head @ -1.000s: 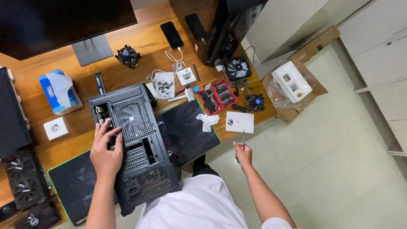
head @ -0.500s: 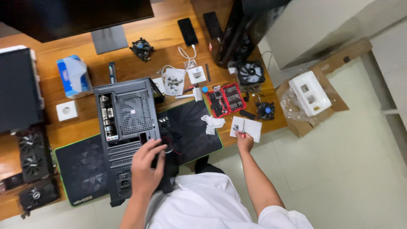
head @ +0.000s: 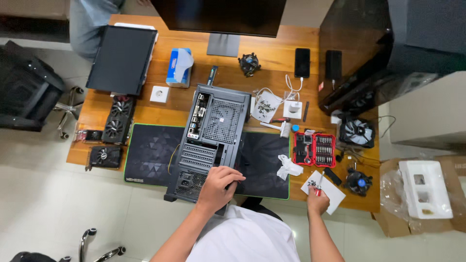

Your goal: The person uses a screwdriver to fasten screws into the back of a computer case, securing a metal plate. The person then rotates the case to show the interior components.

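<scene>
A black computer case (head: 213, 136) lies on its side on a dark desk mat (head: 155, 153). My left hand (head: 219, 187) rests on the case's near end, fingers curled over its edge. My right hand (head: 318, 201) is at the front right of the desk, gripping a small red-handled screwdriver (head: 319, 187) whose tip points onto a white sheet of paper (head: 324, 190) with a few small dark screws on it. A red-lined bit set box (head: 315, 149) lies open just beyond the paper.
Graphics cards (head: 114, 131) lie at the left edge, a monitor stand (head: 223, 46), tissue box (head: 178, 68), two phones (head: 302, 62) and cooler fans (head: 358, 132) further back. A crumpled wipe (head: 289, 167) lies on the mat. A cardboard box with white foam (head: 424, 189) stands on the floor right.
My view has shifted, so the desk sits more centred. My left hand slid from the case's middle down to its near end. The right hand stays at the white paper.
</scene>
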